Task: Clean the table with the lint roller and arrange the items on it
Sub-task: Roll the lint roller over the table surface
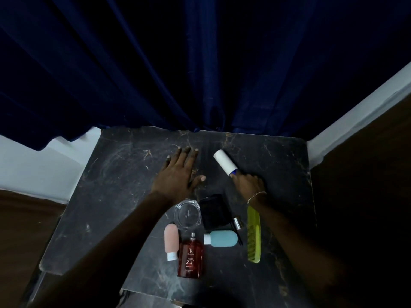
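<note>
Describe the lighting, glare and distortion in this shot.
Head view: dim overall, the navy curtain nearly black; wide-angle bending bows the table edges; faint sheen on the glass ashtray; the white lint roller is brightest; label print on the red perfume bottle stays readable.

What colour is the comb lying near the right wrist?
The comb is yellow-green, seen in the head view, the only one given.
</note>
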Motion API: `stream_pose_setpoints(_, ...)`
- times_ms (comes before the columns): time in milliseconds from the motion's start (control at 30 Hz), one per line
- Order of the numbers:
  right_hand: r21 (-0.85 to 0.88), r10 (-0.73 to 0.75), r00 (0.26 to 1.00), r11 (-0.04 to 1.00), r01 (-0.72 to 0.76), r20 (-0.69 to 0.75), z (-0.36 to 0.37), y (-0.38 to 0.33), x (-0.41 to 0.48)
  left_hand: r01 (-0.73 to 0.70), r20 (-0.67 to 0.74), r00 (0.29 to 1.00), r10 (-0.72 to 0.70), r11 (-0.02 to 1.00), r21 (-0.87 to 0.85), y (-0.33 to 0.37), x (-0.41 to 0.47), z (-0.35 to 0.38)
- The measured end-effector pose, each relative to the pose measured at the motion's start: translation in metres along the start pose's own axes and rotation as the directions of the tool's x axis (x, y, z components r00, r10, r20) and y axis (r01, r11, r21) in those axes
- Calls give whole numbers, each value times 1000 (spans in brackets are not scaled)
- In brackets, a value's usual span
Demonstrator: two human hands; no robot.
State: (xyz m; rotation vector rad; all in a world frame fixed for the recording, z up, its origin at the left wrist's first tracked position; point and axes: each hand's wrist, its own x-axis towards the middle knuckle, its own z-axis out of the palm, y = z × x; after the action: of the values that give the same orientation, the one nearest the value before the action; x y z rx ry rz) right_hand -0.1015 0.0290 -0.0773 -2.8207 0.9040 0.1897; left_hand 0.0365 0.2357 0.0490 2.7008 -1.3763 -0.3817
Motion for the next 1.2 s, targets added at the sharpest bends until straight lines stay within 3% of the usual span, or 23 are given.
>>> stream_pose_setpoints(300, 3, 223, 973, 975, -224, -50, -22, 61, 18, 4, 42, 999, -4, 1000, 9, -3, -1, 2)
stream_pose_setpoints(633, 30, 347, 922, 937, -347, -173, -36, 106, 21, -6, 22, 1000, 6, 1000, 7, -10, -2, -1)
stream_pose_setpoints(767, 39, 405, 907, 914, -403, -113, -16, 99, 16, 3, 23, 1000, -3, 1000, -1, -13, -6, 0)
stream_pose_setpoints(900, 8, 344, 937, 939, -344, -64, -1, 80, 13, 8, 9, 1000, -8, 1000, 12, -16, -11, 0)
stream_pose_setpoints(1100, -199, 95, 995, 975, -100, -35, 5, 25, -8, 17, -2, 1000, -17, 1000, 20, -21, -13, 4)
stream_pose_setpoints(1200, -221, 4, 998, 975, -19, -67, 14, 2, -17, 16, -8, 1000, -16, 1000, 20, -20, -15, 2)
